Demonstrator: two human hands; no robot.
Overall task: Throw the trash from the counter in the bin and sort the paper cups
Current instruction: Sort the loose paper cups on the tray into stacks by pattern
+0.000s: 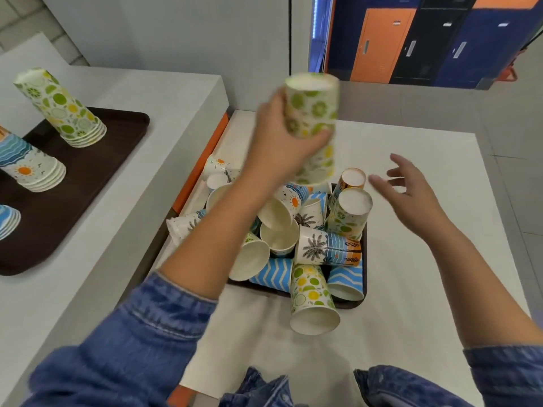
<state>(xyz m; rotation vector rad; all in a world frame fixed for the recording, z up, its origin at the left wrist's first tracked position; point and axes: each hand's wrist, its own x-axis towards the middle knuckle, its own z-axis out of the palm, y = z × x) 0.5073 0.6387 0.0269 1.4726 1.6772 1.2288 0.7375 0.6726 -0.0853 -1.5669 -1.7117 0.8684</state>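
Note:
My left hand [282, 142] grips a short stack of upside-down green citrus-print paper cups [313, 113], lifted above a dark tray [349, 304] heaped with several mixed cups. The held stack is motion-blurred. My right hand [408, 189] hovers open with fingers spread, just right of the heap near an upside-down citrus cup [349, 215]. On the left counter a brown tray [97, 171] carries a stack of citrus cups [61, 108], a stack of sun-and-wave cups [29, 165], and part of a blue stack [7, 221] at the frame edge.
The heap's tray rests on a white table top [426, 274]. One citrus cup [313, 301] lies over the tray's front edge. A few cups [185, 224] lie off its left side near the orange gap by the raised grey counter [141, 92]. Lockers [426, 39] stand beyond.

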